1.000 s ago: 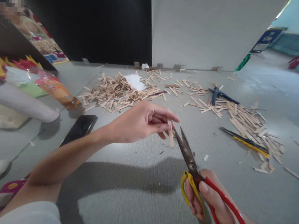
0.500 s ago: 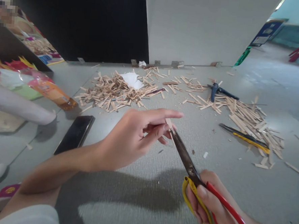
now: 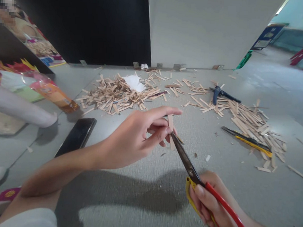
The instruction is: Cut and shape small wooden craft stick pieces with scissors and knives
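Between the thumb and fingers of my left hand (image 3: 139, 136) is a thin, flat wooden stick (image 3: 170, 121), held roughly upright above the table. My right hand (image 3: 218, 203) grips a pair of scissors (image 3: 188, 162) with one red and one yellow handle. Their dark blades point up and left, and the tips meet the stick right beside my left thumb. One blade passes partly behind the stick; whether the edges bite into the wood I cannot tell.
A heap of wooden stick pieces (image 3: 111, 94) lies at the back left, topped by crumpled white paper (image 3: 134, 83). More stick pieces (image 3: 246, 119) lie right, near dark blue pliers (image 3: 216, 93) and a yellow-black cutter knife (image 3: 252, 142). A phone (image 3: 75, 136) and a bottle (image 3: 57, 95) stand left.
The stick has turned so its flat face shows more. The scissors have shifted slightly left and their blades sit at a different angle to it. My left hand stays nearly in place.
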